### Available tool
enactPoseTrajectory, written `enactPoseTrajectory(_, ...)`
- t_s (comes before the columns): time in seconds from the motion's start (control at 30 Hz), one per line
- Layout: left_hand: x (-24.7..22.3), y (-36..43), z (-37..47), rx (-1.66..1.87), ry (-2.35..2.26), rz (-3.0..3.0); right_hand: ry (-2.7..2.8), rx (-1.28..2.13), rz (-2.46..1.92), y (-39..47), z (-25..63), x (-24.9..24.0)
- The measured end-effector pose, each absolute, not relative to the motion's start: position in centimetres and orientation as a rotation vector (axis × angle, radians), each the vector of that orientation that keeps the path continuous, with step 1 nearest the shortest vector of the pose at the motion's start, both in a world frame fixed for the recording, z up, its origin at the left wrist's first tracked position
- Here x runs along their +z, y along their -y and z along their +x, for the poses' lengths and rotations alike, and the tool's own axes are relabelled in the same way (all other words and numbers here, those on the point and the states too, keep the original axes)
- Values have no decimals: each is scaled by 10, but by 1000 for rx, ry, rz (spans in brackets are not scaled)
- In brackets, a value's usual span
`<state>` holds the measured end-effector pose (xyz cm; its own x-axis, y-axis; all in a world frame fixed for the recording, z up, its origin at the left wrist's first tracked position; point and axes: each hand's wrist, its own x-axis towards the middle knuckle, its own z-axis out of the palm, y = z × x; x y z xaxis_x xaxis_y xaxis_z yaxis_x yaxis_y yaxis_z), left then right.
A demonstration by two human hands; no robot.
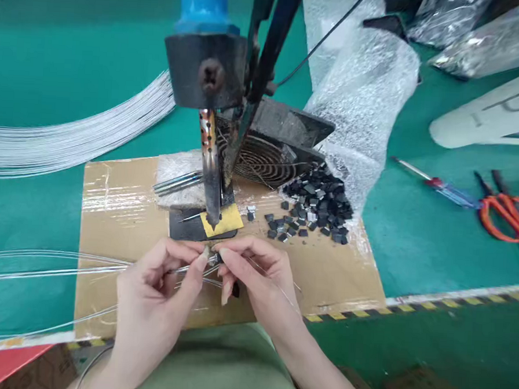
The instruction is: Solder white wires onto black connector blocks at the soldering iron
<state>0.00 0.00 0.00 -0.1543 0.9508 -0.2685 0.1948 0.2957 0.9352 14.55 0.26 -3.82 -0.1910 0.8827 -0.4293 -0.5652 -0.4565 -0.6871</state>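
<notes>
My left hand [161, 294] pinches thin white wires [103, 270] close to their ends, and the wires trail off to the left. Against those ends, my right hand [258, 270] grips a small black connector [215, 258] between thumb and fingertips. A thin strand of wire or solder [276, 282] also runs across the right hand. Just beyond the fingertips, a soldering iron [212, 180] points straight down from its stand, its tip over a yellow pad [224, 220]. Exactly how wire and connector meet is hidden by my fingers.
A pile of small black connectors [320, 203] lies on the cardboard [333, 279], beside a fan [261, 157]. White wires [71, 141] lie bundled at the back left. Bubble wrap [360, 101], a screwdriver [438, 183] and orange-handled scissors [504, 216] are on the right.
</notes>
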Motion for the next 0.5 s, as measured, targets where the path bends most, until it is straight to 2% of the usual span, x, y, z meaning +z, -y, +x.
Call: enactPoseTrajectory(0.5,1,3,1,970,-1583,1110,867,1527,-1204,4,153,-39)
